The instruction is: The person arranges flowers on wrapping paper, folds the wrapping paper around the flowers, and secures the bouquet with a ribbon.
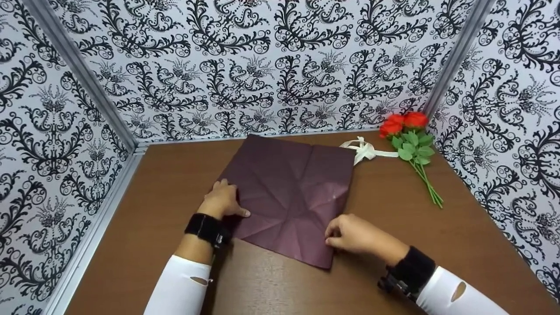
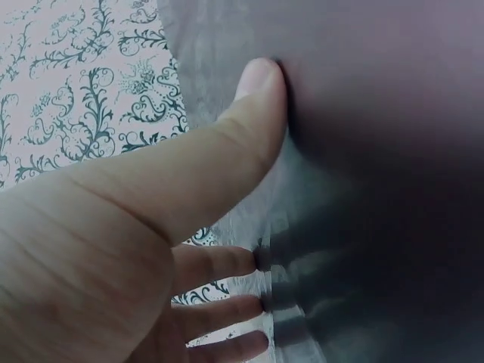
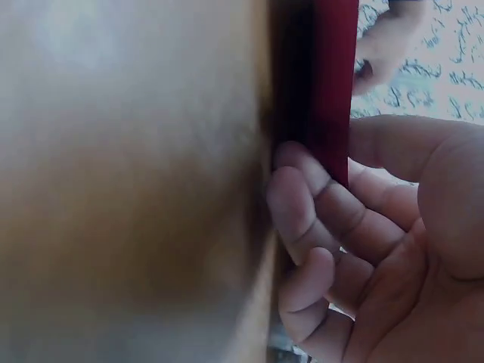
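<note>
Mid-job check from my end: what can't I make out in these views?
- Table beneath the maroon sheet: hidden by the sheet, head view.
- Any stretch of the white ribbon behind the sheet's far right corner: hidden by that corner, head view.
- Upper ends of the white sleeves: cut off by the bottom edge, head view.
- Sheet's creases at lower right: lost in dark blur, left wrist view.
- Table's surface detail: blurred, right wrist view.

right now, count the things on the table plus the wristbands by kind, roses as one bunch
Paper: 1
Ribbon: 1
Rose bunch: 1
Wristbands: 2
Total: 5
</note>
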`<state>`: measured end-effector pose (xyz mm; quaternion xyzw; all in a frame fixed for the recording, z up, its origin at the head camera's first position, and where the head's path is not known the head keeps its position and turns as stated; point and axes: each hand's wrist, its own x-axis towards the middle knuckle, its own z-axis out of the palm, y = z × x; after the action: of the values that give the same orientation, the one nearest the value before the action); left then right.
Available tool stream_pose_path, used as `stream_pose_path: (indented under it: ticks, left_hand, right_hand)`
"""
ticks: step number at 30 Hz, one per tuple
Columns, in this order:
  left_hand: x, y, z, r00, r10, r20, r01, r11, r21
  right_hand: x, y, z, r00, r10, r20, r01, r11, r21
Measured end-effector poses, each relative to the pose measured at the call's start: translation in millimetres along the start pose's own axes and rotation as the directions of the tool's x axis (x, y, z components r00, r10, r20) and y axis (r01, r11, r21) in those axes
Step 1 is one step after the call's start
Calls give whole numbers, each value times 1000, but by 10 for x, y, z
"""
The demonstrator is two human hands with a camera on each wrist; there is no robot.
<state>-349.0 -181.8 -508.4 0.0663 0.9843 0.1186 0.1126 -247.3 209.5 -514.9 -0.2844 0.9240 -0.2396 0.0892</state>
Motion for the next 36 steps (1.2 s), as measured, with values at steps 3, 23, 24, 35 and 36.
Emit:
stream_pose_path:
  ticks: [3, 23, 24, 35, 36]
  left_hand:
    - [25, -28, -21, 1000, 20, -11, -20, 1000, -4]
    - [32, -123, -166, 990, 134, 35, -131, 989, -72]
    - [27, -120, -169, 989, 140, 37, -137, 988, -71]
    - [48, -62, -196, 989, 102, 104, -94, 993, -78]
    - [59, -55, -191, 990, 98, 105, -90, 993, -81]
  right_hand:
    - [5, -29, 52, 1000, 2, 22, -1, 999, -33]
    - [441, 238, -152, 964, 27, -264, -95, 964, -249]
    - [463, 281, -164, 967, 53, -250, -119, 959, -258]
    - [436, 435, -260, 975, 178, -132, -211, 928, -309]
    - [427, 438, -270, 975, 179, -133, -212, 926, -313]
